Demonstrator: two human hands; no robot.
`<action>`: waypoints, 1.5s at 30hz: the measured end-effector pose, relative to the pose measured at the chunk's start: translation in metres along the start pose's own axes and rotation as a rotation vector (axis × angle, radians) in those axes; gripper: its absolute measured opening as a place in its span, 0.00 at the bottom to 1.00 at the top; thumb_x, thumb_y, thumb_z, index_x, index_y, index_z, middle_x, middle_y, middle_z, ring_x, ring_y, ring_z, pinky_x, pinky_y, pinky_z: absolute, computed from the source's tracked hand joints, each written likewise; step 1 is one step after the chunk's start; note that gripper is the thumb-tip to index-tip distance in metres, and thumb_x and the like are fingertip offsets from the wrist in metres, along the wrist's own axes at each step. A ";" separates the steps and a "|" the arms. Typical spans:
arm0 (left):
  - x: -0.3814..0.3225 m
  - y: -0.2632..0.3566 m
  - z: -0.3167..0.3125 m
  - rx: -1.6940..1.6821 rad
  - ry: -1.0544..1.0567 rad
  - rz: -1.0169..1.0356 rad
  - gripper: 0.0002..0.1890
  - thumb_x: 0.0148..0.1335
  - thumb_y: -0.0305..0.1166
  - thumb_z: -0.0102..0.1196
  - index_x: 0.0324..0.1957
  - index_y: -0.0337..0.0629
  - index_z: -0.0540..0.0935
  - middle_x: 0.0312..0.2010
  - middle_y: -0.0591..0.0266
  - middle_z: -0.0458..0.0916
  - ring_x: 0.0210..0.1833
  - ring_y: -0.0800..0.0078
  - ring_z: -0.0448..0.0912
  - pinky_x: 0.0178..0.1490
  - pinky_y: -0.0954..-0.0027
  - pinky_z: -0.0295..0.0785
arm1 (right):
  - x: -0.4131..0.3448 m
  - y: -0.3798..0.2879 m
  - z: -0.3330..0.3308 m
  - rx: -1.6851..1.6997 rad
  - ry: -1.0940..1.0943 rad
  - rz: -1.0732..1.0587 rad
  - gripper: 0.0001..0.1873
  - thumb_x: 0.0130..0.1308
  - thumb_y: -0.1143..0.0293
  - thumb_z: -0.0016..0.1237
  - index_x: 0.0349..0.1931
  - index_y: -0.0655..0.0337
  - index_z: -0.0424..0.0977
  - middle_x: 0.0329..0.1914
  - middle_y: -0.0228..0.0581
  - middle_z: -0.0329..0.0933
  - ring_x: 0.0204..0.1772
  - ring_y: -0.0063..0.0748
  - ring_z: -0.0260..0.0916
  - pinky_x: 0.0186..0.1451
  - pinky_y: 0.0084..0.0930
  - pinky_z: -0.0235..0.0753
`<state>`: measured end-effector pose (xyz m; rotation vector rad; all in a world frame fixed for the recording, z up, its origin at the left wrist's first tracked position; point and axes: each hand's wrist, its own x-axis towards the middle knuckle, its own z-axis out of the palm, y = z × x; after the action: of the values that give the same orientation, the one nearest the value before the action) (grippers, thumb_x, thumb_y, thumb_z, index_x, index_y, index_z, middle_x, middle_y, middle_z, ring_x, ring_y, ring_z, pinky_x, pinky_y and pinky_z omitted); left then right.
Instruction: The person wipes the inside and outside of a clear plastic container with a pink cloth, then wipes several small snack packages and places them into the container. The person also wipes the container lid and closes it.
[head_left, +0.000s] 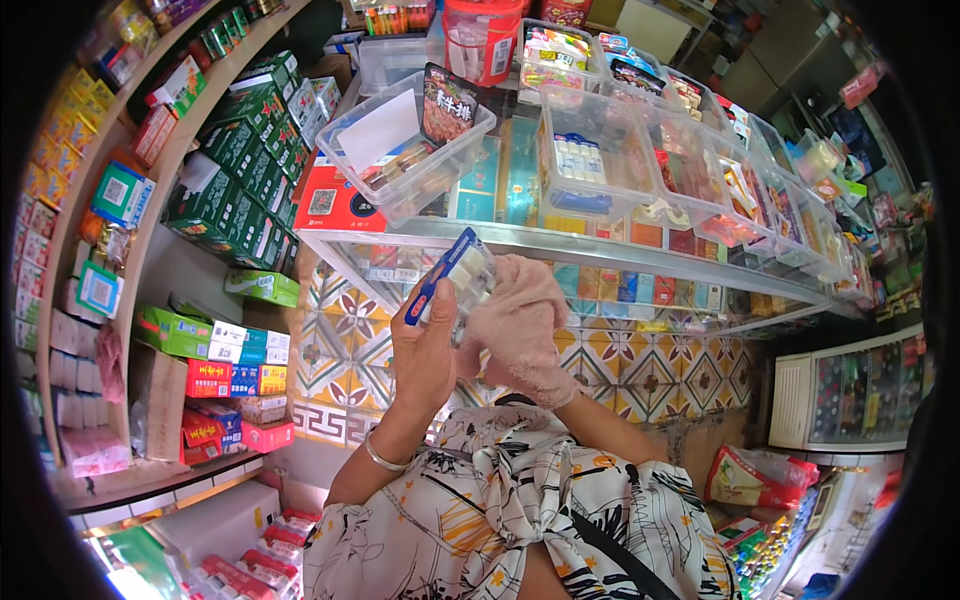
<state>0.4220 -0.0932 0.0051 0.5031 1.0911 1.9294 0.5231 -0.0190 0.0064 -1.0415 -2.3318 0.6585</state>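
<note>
My left hand (426, 345) grips a clear plastic packet with a blue edge (444, 276) and white pieces inside, its thumb on the blue edge. Against the packet's right side is a fluffy pink cloth (521, 322), which covers my right hand to the wrist; the fingers are hidden under it. Beyond both hands stands a glass display counter (600, 245). On it, a clear plastic tub (592, 150) contains similar blue-edged packets (580, 159). To its left a tilted clear tub (405, 187) has a dark snack pouch (448, 105) and a white sheet (381, 131) in it.
Several more clear tubs of packaged snacks (739, 187) line the counter's right part. A red-lidded bucket (481, 41) stands at the back. Shelves (161, 142) and stacked green cartons (236, 187) are on the left. A glass-fronted cabinet (855, 397) is at the right, above a patterned tile floor (645, 371).
</note>
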 end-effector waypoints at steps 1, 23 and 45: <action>0.000 -0.001 -0.001 0.015 0.001 -0.011 0.20 0.75 0.39 0.55 0.59 0.35 0.79 0.45 0.71 0.81 0.46 0.87 0.72 0.52 0.79 0.67 | 0.002 -0.002 -0.002 0.048 0.044 0.056 0.28 0.32 0.72 0.64 0.40 0.66 0.74 0.39 0.40 0.68 0.47 0.44 0.68 0.53 0.37 0.67; 0.038 -0.012 -0.041 -0.641 0.084 -0.231 0.21 0.77 0.43 0.47 0.63 0.42 0.74 0.61 0.58 0.79 0.63 0.62 0.77 0.69 0.54 0.71 | -0.009 0.025 0.003 -0.416 -0.177 -0.198 0.24 0.61 0.63 0.57 0.56 0.58 0.69 0.54 0.40 0.71 0.46 0.40 0.73 0.59 0.32 0.71; 0.037 0.014 -0.047 0.363 -0.291 -0.275 0.16 0.60 0.22 0.66 0.51 0.37 0.82 0.42 0.70 0.83 0.43 0.85 0.78 0.49 0.79 0.74 | 0.000 0.106 -0.042 0.503 -0.065 -0.168 0.26 0.35 0.63 0.70 0.36 0.61 0.74 0.42 0.44 0.76 0.48 0.50 0.72 0.56 0.39 0.72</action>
<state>0.3629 -0.0898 -0.0108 0.7632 1.2490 1.3761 0.6054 0.0525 -0.0256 -0.5968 -2.1085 1.1457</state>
